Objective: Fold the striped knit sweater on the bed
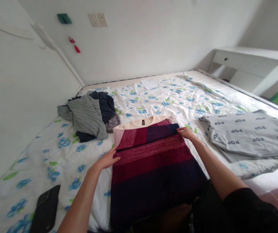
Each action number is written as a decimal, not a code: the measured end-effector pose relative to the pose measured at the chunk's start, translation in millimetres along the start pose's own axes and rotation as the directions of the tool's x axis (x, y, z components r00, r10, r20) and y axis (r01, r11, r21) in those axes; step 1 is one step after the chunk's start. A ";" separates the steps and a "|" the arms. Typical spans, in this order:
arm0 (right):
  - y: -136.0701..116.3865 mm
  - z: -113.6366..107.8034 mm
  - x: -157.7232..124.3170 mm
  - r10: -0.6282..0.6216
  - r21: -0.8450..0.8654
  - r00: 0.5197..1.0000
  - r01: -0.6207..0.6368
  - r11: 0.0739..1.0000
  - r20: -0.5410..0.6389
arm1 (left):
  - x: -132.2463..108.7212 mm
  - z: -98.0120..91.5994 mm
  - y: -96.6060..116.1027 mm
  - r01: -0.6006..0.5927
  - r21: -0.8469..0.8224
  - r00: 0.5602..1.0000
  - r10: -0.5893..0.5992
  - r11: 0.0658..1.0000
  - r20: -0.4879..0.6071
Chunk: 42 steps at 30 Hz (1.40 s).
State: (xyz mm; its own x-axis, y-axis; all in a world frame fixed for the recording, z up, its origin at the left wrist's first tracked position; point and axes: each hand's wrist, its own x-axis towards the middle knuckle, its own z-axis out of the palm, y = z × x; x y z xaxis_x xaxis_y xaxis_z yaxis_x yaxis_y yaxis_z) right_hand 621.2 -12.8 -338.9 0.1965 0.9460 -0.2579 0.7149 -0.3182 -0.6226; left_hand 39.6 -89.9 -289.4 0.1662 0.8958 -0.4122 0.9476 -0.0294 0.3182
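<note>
On the bed [139,100], close to its near edge, lies a flat knitted sweater [153,165] in broad coloured bands. The folded sleeve [139,136], a long strip across it, is best smoothed evenly, I think, because soft knit stretches. The left hand [107,159], thumb parted from fingers, touches one end; the right hand [186,132] pinches the other.
</note>
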 end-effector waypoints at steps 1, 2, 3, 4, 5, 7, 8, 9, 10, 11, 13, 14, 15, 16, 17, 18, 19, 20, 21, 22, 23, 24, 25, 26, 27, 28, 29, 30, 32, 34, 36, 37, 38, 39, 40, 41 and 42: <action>-0.1 0.9 -0.7 -0.041 -0.061 0.999 0.039 0.997 -0.030 | 1.3 0.6 -1.7 0.007 -0.011 1.000 -0.007 1.000 -0.008; 0.0 1.5 -1.2 -0.068 -0.107 0.997 0.063 0.992 -0.047 | 2.6 1.0 -3.4 0.015 -0.023 1.000 -0.015 1.000 -0.015; 0.4 1.8 -1.5 -0.083 -0.137 0.995 0.075 0.988 -0.055 | 3.8 1.2 -5.2 0.019 -0.038 1.000 -0.019 0.999 -0.021; 1.2 1.8 -1.6 -0.088 -0.156 0.994 0.078 0.985 -0.059 | 5.0 1.2 -7.0 0.018 -0.057 1.000 -0.019 0.998 -0.024; 2.4 1.7 -1.5 -0.085 -0.164 0.995 0.074 0.984 -0.060 | 6.0 1.1 -8.7 0.012 -0.078 1.000 -0.014 0.997 -0.027; 5.9 1.5 -0.7 -0.071 -0.165 0.996 0.060 0.984 -0.060 | 7.4 0.9 -11.5 -0.001 -0.118 0.999 -0.003 0.993 -0.033; 8.0 1.7 -0.2 -0.065 -0.166 0.996 0.054 0.985 -0.060 | 7.7 0.8 -12.2 0.001 -0.133 0.999 -0.006 0.991 -0.041; 10.2 2.3 0.3 -0.060 -0.171 0.996 0.049 0.984 -0.062 | 7.7 0.9 -12.5 0.007 -0.140 0.999 -0.014 0.990 -0.050; 12.3 3.3 0.8 -0.063 -0.179 0.996 0.050 0.983 -0.068 | 7.4 0.9 -12.1 0.015 -0.140 0.998 -0.024 0.990 -0.060; 14.2 4.7 1.2 -0.077 -0.190 0.994 0.061 0.980 -0.078 | 6.9 0.8 -10.9 0.019 -0.135 0.997 -0.029 0.991 -0.071; 17.1 7.9 2.2 -0.136 -0.215 0.985 0.111 0.970 -0.107 | 5.2 -0.5 -6.7 0.015 -0.101 0.995 -0.025 0.995 -0.092; 18.0 9.6 2.9 -0.170 -0.226 0.978 0.140 0.964 -0.121 | 4.1 -1.7 -3.6 0.010 -0.069 0.994 -0.018 0.998 -0.107; 18.7 11.2 3.7 -0.196 -0.232 0.971 0.161 0.959 -0.134 | 3.0 -3.3 0.1 0.008 -0.030 0.991 -0.011 1.000 -0.131; 19.1 12.6 4.7 -0.203 -0.230 0.969 0.167 0.959 -0.143 | 1.9 -5.0 4.3 0.009 0.015 0.986 -0.006 1.000 -0.167; 19.6 13.8 5.9 -0.188 -0.217 0.971 0.153 0.964 -0.147 | 1.1 -6.5 8.8 0.012 0.059 0.977 0.001 0.998 -0.212; 20.1 14.9 7.3 -0.157 -0.194 0.977 0.127 0.973 -0.147 | 0.6 -7.5 13.4 0.009 0.095 0.965 0.016 0.995 -0.260; 20.9 15.9 8.6 -0.118 -0.164 0.982 0.093 0.982 -0.149 | 0.4 -7.7 18.1 -0.006 0.117 0.952 0.041 0.993 -0.303; 21.9 16.8 9.8 -0.079 -0.130 0.985 0.059 0.990 -0.152 | 0.4 -7.1 22.4 -0.033 0.124 0.940 0.073 0.992 -0.333; 23.1 17.7 10.9 -0.042 -0.096 0.986 0.026 0.995 -0.160 | 0.8 -5.6 26.2 -0.067 0.121 0.932 0.105 0.990 -0.347; 24.4 18.8 11.7 -0.011 -0.064 0.985 0.000 0.998 -0.171 | 1.2 -3.3 29.4 -0.099 0.114 0.930 0.132 0.989 -0.344; 25.5 19.8 12.2 0.014 -0.038 0.983 -0.022 0.999 -0.183 | 1.8 -0.6 31.7 -0.119 0.105 0.934 0.147 0.987 -0.325; 26.5 20.9 12.4 0.036 -0.018 0.981 -0.040 0.999 -0.193 | 2.4 2.3 33.2 -0.125 0.100 0.944 0.149 0.987 -0.293; 27.1 21.9 12.5 0.051 -0.005 0.979 -0.054 0.999 -0.197 | 3.0 4.8 34.0 -0.117 0.100 0.958 0.139 0.988 -0.251; 27.3 22.7 12.4 0.058 -0.001 0.979 -0.060 0.998 -0.196 | 3.4 6.7 34.0 -0.101 0.105 0.971 0.121 0.989 -0.206; 27.1 23.1 12.5 0.057 -0.006 0.980 -0.059 0.998 -0.189 | 3.8 7.7 33.5 -0.082 0.114 0.982 0.100 0.990 -0.160; 26.7 22.9 12.7 0.049 -0.019 0.983 -0.053 0.998 -0.179 | 4.1 7.9 32.6 -0.065 0.125 0.990 0.080 0.990 -0.118; 26.2 22.1 13.1 0.040 -0.037 0.986 -0.047 0.998 -0.165 | 4.3 7.2 31.6 -0.049 0.140 0.995 0.061 0.989 -0.082; 25.8 20.8 13.7 0.035 -0.057 0.989 -0.044 0.997 -0.146 | 4.3 5.8 30.5 -0.034 0.158 0.998 0.043 0.987 -0.050; 26.1 17.0 15.2 0.040 -0.087 0.995 -0.048 0.995 -0.093 | 4.2 2.5 28.8 -0.008 0.184 1.000 0.010 0.983 -0.010; 27.5 13.5 16.5 0.053 -0.084 0.998 -0.055 0.995 -0.033 | 3.8 -0.2 27.8 0.009 0.186 1.000 -0.010 0.983 0.004; 29.1 12.0 16.9 0.069 -0.048 0.998 -0.070 0.996 -0.003 | 3.7 -1.5 27.0 0.027 0.172 1.000 -0.029 0.985 0.007; 29.6 12.3 16.8 0.075 -0.025 0.997 -0.076 0.997 -0.011 | 3.7 -1.9 26.5 0.045 0.165 0.999 -0.047 0.985 0.006; 29.7 13.1 16.6 0.081 -0.006 0.996 -0.082 0.997 -0.034 | 3.8 -2.1 25.9 0.069 0.158 0.997 -0.071 0.985 0.004; 29.7 14.3 16.4 0.082 0.006 0.994 -0.082 0.997 -0.067 | 3.9 -2.2 25.2 0.093 0.146 0.996 -0.093 0.985 -0.006; 29.5 15.6 16.2 0.079 0.010 0.992 -0.078 0.997 -0.102 | 4.1 -2.3 24.3 0.108 0.126 0.994 -0.106 0.986 -0.021; 29.5 16.7 16.1 0.069 0.008 0.989 -0.069 0.998 -0.130 | 4.5 -2.5 23.4 0.111 0.098 0.993 -0.108 0.989 -0.037; 29.6 17.4 16.1 0.060 0.004 0.988 -0.060 0.998 -0.145 | 5.0 -2.6 22.4 0.103 0.064 0.994 -0.100 0.993 -0.054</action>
State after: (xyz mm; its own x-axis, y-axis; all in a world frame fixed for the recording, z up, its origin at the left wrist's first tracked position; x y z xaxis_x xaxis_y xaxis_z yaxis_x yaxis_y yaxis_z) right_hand 633.8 -8.0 -374.4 0.3345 0.9241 -0.1850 0.6993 -0.3750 -0.6086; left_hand 60.9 -84.9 -282.1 0.0560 0.9168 -0.3953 0.9751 0.0349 0.2190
